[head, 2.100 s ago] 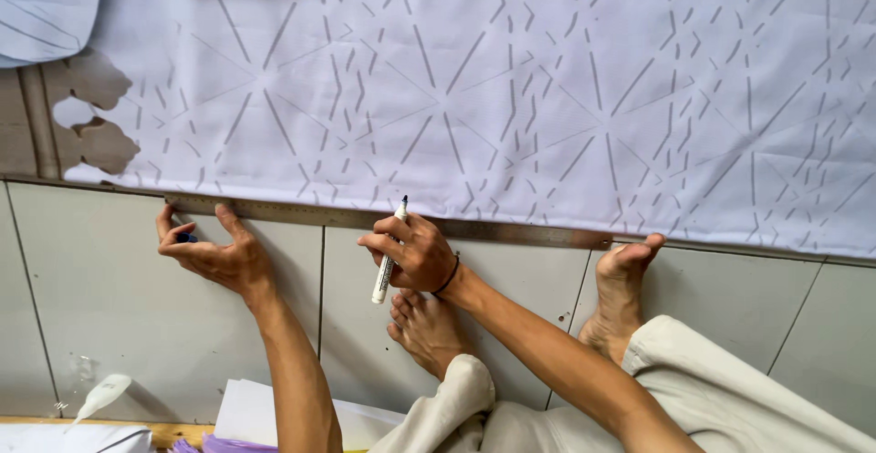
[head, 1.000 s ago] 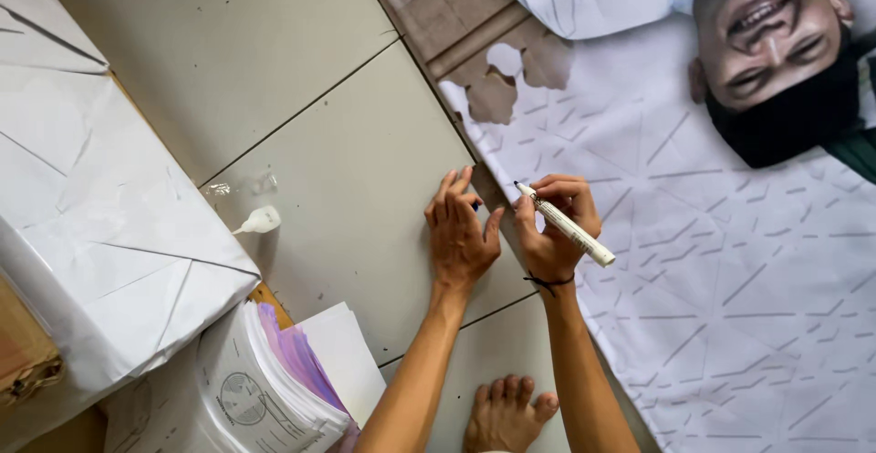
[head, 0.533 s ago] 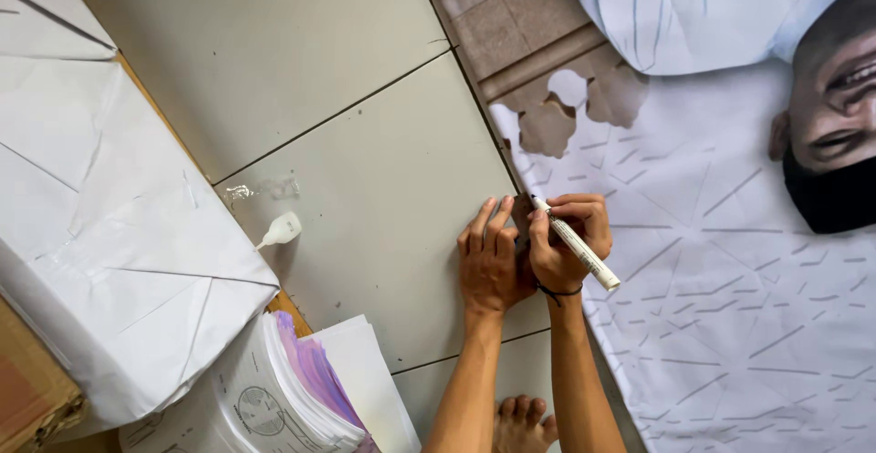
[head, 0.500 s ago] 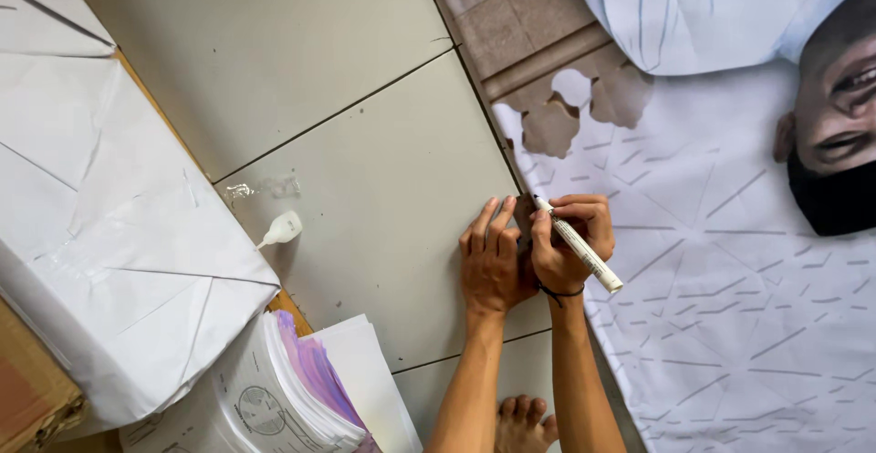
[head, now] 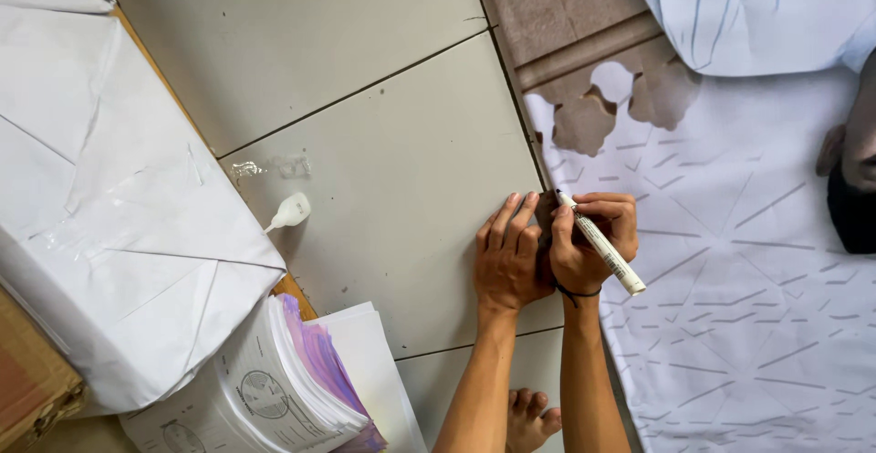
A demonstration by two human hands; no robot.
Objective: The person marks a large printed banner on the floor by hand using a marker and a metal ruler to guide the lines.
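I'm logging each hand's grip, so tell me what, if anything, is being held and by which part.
The right hand grips a white marker around its barrel near the tip. The left hand lies flat on the floor tile, holding nothing.

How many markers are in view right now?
1. A white marker is gripped in the right hand, at the edge of the white patterned sheet. Others may lie outside the frame.

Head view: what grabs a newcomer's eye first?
The two hands pressed together at centre: the right hand grips a white marker pen at the edge of a large white printed sheet, and the left hand lies flat on the grey tiled floor. At lower left sits a thick stack of printed papers.
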